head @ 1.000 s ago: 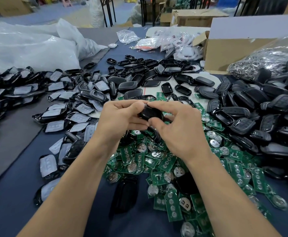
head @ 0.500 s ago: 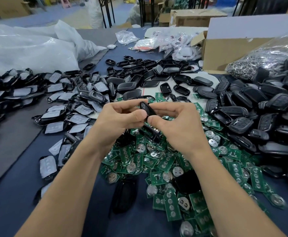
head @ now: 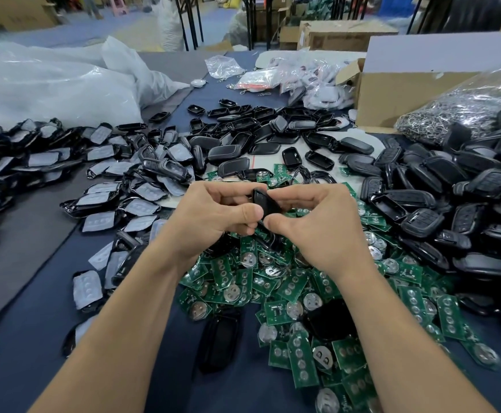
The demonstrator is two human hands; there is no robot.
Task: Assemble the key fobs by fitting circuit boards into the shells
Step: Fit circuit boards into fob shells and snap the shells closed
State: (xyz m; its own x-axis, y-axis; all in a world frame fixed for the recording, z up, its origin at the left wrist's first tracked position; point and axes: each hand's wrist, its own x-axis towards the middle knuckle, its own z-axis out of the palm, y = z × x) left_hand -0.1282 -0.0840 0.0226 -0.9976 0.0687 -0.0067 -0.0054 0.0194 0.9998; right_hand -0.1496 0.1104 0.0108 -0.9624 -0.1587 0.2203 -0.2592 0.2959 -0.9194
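At frame centre, the left hand (head: 213, 213) and right hand (head: 317, 222) both grasp one black key fob shell (head: 265, 201), pinched between thumbs and curled fingers above the table. Directly below, a pile of green circuit boards (head: 297, 296) lies on the blue table cover (head: 20, 353). More black shells (head: 451, 198) are heaped at right.
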